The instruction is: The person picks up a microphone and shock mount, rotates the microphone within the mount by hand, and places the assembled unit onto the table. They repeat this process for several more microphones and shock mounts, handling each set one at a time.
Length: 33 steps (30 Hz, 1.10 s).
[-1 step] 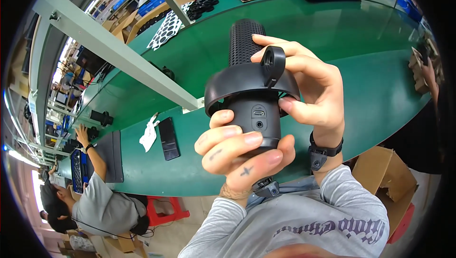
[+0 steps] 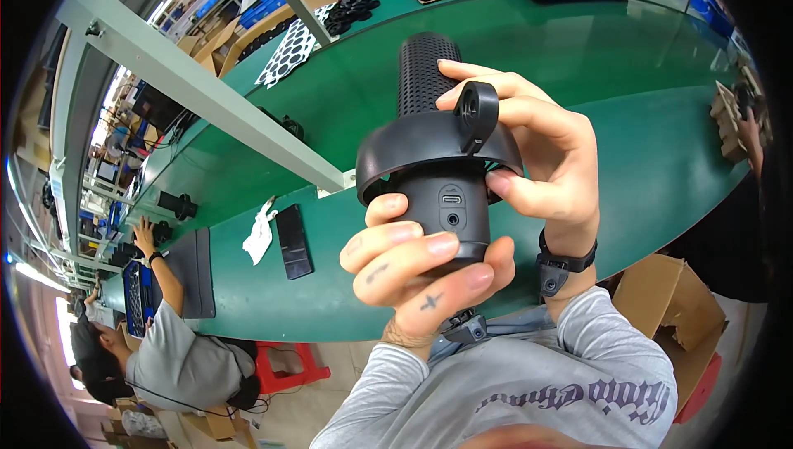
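Observation:
Both my hands hold a black microphone [image 2: 423,170] above the green bench. Its perforated grille [image 2: 421,77] points away from me, and a wide ring with an upright pivot lug [image 2: 477,117] surrounds the body. A small oval port and a round jack face me on the lower body. My left hand [image 2: 417,263] wraps its fingers around the lower end. On the right side, my right hand [image 2: 545,147] grips the ring, thumb at its lower edge and fingertips reaching the grille. The ring's far side is hidden.
A dark phone [image 2: 294,242] and a white crumpled cloth [image 2: 260,232] lie on the green bench [image 2: 628,135]. A pale metal post [image 2: 223,102] rises at left. Co-workers sit at left and across. An open cardboard box [image 2: 669,308] stands at lower right, a red stool [image 2: 285,366] lower left.

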Tool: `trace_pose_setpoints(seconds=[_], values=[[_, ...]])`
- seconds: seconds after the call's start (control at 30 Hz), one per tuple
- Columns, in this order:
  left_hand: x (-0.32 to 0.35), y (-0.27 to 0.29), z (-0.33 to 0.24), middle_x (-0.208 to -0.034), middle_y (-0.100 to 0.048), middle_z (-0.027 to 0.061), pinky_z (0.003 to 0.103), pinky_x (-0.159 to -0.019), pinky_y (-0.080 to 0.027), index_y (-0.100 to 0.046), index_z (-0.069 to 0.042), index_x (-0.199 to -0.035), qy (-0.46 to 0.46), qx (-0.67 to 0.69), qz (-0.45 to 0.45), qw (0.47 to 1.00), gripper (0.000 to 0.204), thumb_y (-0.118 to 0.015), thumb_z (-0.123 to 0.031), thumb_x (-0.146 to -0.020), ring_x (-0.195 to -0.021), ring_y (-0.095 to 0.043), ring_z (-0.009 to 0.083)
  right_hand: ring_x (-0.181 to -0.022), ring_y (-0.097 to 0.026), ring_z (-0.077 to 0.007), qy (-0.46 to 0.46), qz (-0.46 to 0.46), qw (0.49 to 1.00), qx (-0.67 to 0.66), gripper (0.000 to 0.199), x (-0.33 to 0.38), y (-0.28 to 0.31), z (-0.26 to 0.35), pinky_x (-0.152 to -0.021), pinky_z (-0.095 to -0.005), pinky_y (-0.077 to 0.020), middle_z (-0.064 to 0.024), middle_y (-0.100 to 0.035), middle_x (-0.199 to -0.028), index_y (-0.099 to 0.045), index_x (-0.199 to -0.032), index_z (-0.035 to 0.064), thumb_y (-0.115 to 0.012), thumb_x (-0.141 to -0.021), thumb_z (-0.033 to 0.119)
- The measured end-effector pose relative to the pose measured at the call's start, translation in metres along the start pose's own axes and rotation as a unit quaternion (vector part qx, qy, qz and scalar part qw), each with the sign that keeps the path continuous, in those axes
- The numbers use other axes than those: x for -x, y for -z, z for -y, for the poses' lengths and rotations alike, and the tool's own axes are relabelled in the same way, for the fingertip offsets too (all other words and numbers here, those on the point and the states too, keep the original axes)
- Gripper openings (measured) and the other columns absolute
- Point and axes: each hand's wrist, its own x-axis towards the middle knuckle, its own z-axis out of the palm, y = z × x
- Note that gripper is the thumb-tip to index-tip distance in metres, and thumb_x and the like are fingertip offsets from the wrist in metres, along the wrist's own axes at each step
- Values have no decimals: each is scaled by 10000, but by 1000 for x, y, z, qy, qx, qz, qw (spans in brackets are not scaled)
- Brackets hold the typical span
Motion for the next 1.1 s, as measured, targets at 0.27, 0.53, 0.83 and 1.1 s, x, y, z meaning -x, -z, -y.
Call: trace_pose_setpoints(seconds=[0.27,0.53,0.83,1.1], values=[[-3,2,-3,-1020,-457,-90,355,-922,-443,-566,-372,-878,-15,12,-10,1000,413,-837,-156,-654,-1038,-421,153,-1242,-433,-458,19,-7,999,-32,458,-1,-2,2,-1046,-568,-310,-244,-606,-1113,-629,-1024,-45,-592,-578,54],[-9,-4,-5,-1037,-455,-69,363,-895,-440,-546,-377,-960,-29,-29,-30,999,476,-849,-209,-634,-1005,-441,184,-1205,-470,-463,56,-40,996,-57,341,-4,-4,-7,-1036,-562,-328,-221,-611,-1075,-610,-921,-29,-586,-591,55],[-35,-1,13,-1352,-367,200,416,-945,-441,-10,-147,-1483,347,332,52,875,1288,-872,-194,-527,-1142,-501,328,-1108,-574,-412,294,-111,946,84,244,-5,-8,-13,-939,-476,-470,-163,-653,-969,-609,-825,27,-773,-656,93],[-27,-2,18,-1308,-434,189,392,-968,-451,17,-78,-1477,320,342,-17,884,1272,-885,-149,-581,-1182,-510,284,-1182,-494,-396,158,-62,944,282,204,5,-13,22,-955,-472,-407,-189,-562,-1162,-574,-822,74,-722,-683,84]])
